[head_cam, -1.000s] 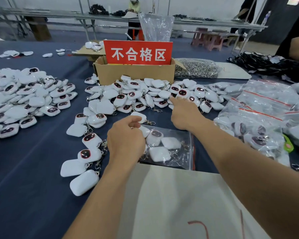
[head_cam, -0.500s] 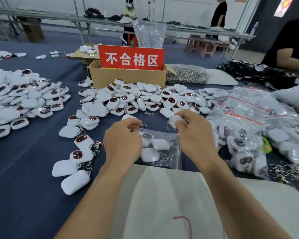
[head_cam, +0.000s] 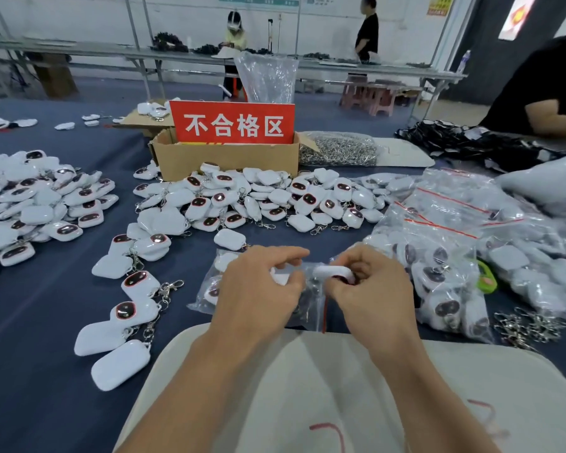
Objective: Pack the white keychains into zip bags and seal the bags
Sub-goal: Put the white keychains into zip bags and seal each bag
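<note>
Clear plastic zip bag lies flat on the dark blue table cloth at frame centre. Several white pieces are inside, and the red seal strip is at its 3 o'clock end. Left hand is on top of the bag, fingers curled, pinching the bag at its mouth edge. Right hand is just beside it at 3 o'clock, thumb and fingers clamped on one white keychain. The keychain is at the bag mouth; can't tell if it is partly inside.

Around the hands:
- 9 o'clock: loose row of keychains with metal clips, some face up and some face down.
- 12 o'clock: middle heap touching the front of a cardboard box. A red sign with white characters stands in the box.
- 10 o'clock: left heap, well apart from the bag.
- 1 o'clock: a sack of metal clasps beside the box.
- 3 o'clock: a pile of filled bags near the right hand, with red strips showing. A green item sits among them, too unclear to name.
- 4 o'clock: loose clasps on the cloth.
- 6 o'clock: a cream sheet under both forearms.
- 2 o'clock, far: a person in a black sleeve.
</note>
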Action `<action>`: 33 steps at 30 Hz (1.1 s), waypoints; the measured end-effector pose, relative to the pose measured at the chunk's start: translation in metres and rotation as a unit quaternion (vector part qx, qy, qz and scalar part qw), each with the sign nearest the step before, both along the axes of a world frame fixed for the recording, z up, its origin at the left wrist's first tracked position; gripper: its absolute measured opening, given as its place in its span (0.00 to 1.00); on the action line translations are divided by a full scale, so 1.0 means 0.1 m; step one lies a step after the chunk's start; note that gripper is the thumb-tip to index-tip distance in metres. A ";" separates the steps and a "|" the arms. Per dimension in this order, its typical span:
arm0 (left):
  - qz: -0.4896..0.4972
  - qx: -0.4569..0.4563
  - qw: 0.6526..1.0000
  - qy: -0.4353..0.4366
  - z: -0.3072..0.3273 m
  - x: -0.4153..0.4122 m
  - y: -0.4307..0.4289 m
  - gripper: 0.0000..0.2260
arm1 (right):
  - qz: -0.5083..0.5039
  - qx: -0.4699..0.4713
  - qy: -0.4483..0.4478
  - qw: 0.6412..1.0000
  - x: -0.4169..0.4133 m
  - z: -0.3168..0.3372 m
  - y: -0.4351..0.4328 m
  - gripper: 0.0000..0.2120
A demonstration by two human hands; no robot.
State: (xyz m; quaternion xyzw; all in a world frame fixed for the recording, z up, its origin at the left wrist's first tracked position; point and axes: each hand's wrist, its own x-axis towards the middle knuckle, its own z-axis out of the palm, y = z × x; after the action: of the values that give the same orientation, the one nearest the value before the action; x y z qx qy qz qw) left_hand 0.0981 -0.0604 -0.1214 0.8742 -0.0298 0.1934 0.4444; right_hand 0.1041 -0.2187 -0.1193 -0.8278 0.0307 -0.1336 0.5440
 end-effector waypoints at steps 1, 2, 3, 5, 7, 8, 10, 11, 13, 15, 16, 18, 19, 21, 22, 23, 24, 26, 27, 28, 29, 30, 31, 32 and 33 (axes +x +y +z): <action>-0.014 0.006 1.000 -0.004 0.01 -0.01 -0.02 0.15 | 0.015 0.003 -0.002 1.000 -0.01 0.01 0.00 0.12; -0.027 0.007 1.000 -0.005 0.02 -0.02 -0.05 0.14 | 0.032 0.008 -0.004 0.999 -0.01 0.02 0.00 0.14; -0.039 0.004 0.999 -0.003 0.03 -0.02 -0.07 0.14 | 0.049 0.018 -0.006 0.999 -0.02 0.03 0.00 0.16; -0.055 -0.017 0.998 0.008 0.04 -0.03 -0.08 0.13 | 0.076 0.048 -0.008 0.996 -0.02 0.05 -0.02 0.17; -0.059 -0.049 0.997 0.028 0.04 -0.02 -0.07 0.10 | 0.092 0.090 -0.005 0.992 -0.03 0.07 -0.02 0.16; -0.057 -0.065 0.996 0.038 0.05 -0.01 -0.06 0.09 | 0.095 0.114 0.002 0.989 -0.03 0.08 -0.03 0.16; -0.054 -0.107 0.991 0.054 0.05 0.00 -0.04 0.09 | 0.103 0.160 0.016 0.982 -0.04 0.09 -0.03 0.16; -0.055 -0.126 0.989 0.058 0.05 0.00 -0.04 0.10 | 0.108 0.186 0.023 0.976 -0.04 0.09 -0.03 0.16; -0.063 -0.138 0.987 0.058 0.04 -0.01 -0.04 0.11 | 0.116 0.245 0.037 0.962 -0.05 0.10 -0.03 0.15; -0.068 -0.139 0.987 0.051 0.03 -0.02 -0.04 0.12 | 0.128 0.293 0.058 0.946 -0.05 0.12 -0.02 0.15; -0.071 -0.142 0.986 0.047 0.03 -0.02 -0.04 0.13 | 0.140 0.301 0.068 0.941 -0.05 0.12 -0.01 0.16; -0.073 -0.145 0.986 0.045 0.03 -0.02 -0.05 0.16 | 0.159 0.286 0.079 0.942 -0.06 0.14 0.01 0.17; -0.072 -0.146 0.986 0.046 0.03 -0.02 -0.05 0.16 | 0.158 0.274 0.081 0.945 -0.06 0.14 0.02 0.17; -0.056 -0.167 0.983 0.045 0.03 0.01 -0.05 0.14 | 0.139 0.266 0.086 0.950 -0.04 0.14 0.04 0.16; -0.035 -0.198 0.979 0.045 0.03 0.03 -0.03 0.14 | 0.125 0.272 0.090 0.950 -0.04 0.13 0.05 0.14; -0.005 -0.237 0.970 0.045 0.03 0.04 0.00 0.14 | 0.108 0.281 0.095 0.949 -0.03 0.13 0.05 0.12; 0.028 -0.273 0.961 0.043 0.04 0.06 0.05 0.14 | 0.092 0.294 0.100 0.946 -0.03 0.12 0.05 0.11; 0.087 -0.326 0.941 0.029 0.06 0.09 0.17 0.14 | 0.070 0.318 0.108 0.939 -0.03 0.12 0.06 0.07; 0.109 -0.351 0.930 0.017 0.06 0.10 0.23 0.14 | 0.065 0.326 0.113 0.936 -0.03 0.12 0.06 0.07; 0.125 -0.377 0.918 0.002 0.07 0.10 0.28 0.14 | 0.061 0.330 0.118 0.935 -0.03 0.12 0.07 0.06; 0.136 -0.404 0.905 -0.010 0.08 0.11 0.32 0.14 | 0.057 0.333 0.122 0.933 -0.04 0.13 0.07 0.05; 0.141 -0.429 0.892 -0.016 0.09 0.12 0.35 0.14 | 0.055 0.336 0.125 0.932 -0.04 0.14 0.07 0.05; 0.142 -0.452 0.881 -0.016 0.09 0.12 0.37 0.14 | 0.054 0.341 0.126 0.930 -0.04 0.15 0.07 0.05; 0.137 -0.470 0.872 -0.011 0.10 0.12 0.38 0.14 | 0.052 0.346 0.126 0.929 -0.04 0.16 0.06 0.04; 0.132 -0.482 0.866 -0.002 0.10 0.13 0.38 0.13 | 0.046 0.348 0.124 0.928 -0.03 0.17 0.05 0.04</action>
State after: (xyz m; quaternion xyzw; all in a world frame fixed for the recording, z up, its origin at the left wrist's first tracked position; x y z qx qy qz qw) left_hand 0.1110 -0.0228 -0.1115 0.5468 0.1818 0.2425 0.7805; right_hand 0.1008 -0.2133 -0.1027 -0.5972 0.1039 0.0142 0.7952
